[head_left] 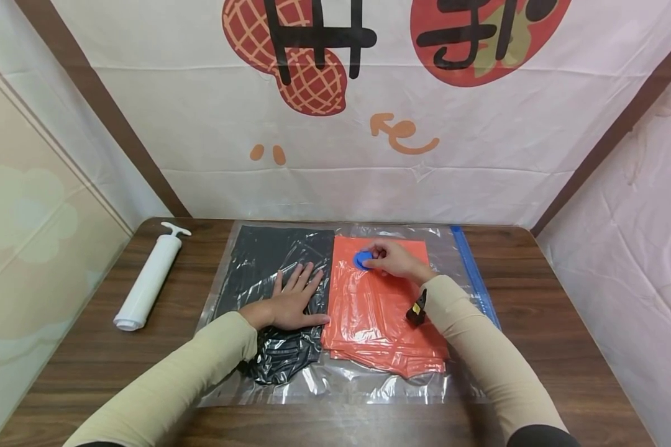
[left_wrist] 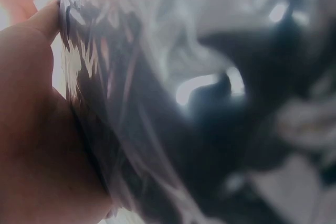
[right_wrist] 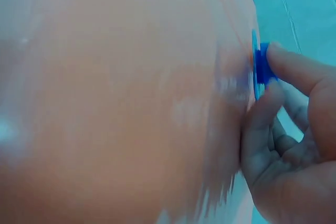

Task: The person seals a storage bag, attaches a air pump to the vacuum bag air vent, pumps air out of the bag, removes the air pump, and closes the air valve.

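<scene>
A clear vacuum storage bag (head_left: pixel 346 390) lies flat on the table, with a folded black item (head_left: pixel 279 248) on its left side and a folded orange item (head_left: pixel 369 310) on its right. My left hand (head_left: pixel 293 304) rests palm down with spread fingers on the bag, over the black item. Over the upper part of the orange item sits a round blue valve (head_left: pixel 361 260). My right hand (head_left: pixel 394 257) pinches its blue cap (right_wrist: pixel 265 64) between thumb and fingers. The left wrist view shows the left hand against shiny film over the black item.
To the left lies a white hand pump (head_left: pixel 151 276) with a T-shaped handle. A blue zip strip (head_left: pixel 472 267) runs along the bag's right edge. The wooden table (head_left: pixel 548 310) meets a printed cloth backdrop (head_left: pixel 335 192) at the back.
</scene>
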{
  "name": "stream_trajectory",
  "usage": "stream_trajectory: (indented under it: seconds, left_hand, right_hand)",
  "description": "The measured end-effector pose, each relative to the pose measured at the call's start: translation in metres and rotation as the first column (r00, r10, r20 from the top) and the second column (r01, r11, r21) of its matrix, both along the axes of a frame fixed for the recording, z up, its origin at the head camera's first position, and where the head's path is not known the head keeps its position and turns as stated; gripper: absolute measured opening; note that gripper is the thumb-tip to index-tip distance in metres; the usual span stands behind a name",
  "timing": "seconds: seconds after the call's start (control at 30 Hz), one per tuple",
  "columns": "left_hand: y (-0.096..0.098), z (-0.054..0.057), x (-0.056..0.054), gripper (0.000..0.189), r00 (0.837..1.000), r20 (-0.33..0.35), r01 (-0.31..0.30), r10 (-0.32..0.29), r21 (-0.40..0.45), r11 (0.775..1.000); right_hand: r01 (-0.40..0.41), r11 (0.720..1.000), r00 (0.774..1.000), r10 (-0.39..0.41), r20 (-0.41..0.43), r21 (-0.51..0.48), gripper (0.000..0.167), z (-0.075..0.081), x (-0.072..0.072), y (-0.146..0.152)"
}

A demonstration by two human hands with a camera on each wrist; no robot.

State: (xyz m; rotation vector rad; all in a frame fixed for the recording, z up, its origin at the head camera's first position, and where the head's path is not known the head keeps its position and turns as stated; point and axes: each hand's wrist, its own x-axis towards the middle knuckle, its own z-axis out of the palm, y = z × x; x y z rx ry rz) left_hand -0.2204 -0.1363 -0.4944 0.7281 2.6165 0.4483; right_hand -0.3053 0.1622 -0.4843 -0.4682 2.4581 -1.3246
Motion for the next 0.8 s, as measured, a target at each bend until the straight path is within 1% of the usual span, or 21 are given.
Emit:
stream_trajectory:
  seconds: [0.07,0.13,0.23,0.33,0.47,0.53,0.6,0.7,0.8]
  left_hand:
    - [0.000,0.000,0.000,0.108,1.000,0.003,-0.002,0.002,-0.003,1.000]
    - [0.000,0.000,-0.001,0.108,1.000,0.007,-0.005,0.005,-0.007,1.000]
    - [0.001,0.000,0.000,0.108,1.000,0.008,-0.006,0.006,-0.008,1.000]
    - [0.002,0.003,0.000,0.108,1.000,0.015,-0.005,0.005,-0.008,1.000]
    - [0.003,0.007,0.001,0.111,1.000,0.025,-0.001,0.001,-0.002,1.000]
    - [0.003,0.010,0.002,0.111,1.000,0.025,0.001,-0.001,0.002,1.000]
    - [0.003,0.011,0.003,0.111,1.000,0.022,0.003,-0.003,0.007,1.000]
    - [0.003,0.013,0.004,0.110,1.000,0.020,0.000,0.000,0.001,1.000]
    - [0.004,0.011,0.003,0.110,1.000,0.018,-0.002,0.002,-0.007,1.000]
  right_hand:
    - [0.018,0.999,1.000,-0.018,-0.020,0.026,0.022,0.001,0.001,-0.002]
    - [0.036,0.998,0.998,-0.033,-0.044,0.058,0.028,0.001,0.002,-0.004]
    - [0.041,0.995,0.996,-0.034,-0.080,0.087,0.034,-0.001,0.001,-0.005]
    - [0.002,0.998,0.996,0.005,-0.094,0.069,0.034,-0.002,-0.001,-0.003]
    - [-0.078,0.997,0.996,0.078,-0.052,0.006,0.047,0.001,-0.002,0.001]
    - [-0.097,0.995,0.995,0.096,-0.030,-0.011,0.045,0.003,-0.002,0.002]
    - [-0.093,0.996,0.995,0.093,-0.028,-0.004,0.039,0.005,-0.001,0.002]
    - [-0.061,0.998,0.997,0.061,-0.042,0.012,0.030,0.005,0.000,0.001]
    - [-0.006,0.998,0.998,0.010,-0.063,0.058,0.023,0.003,0.001,-0.002]
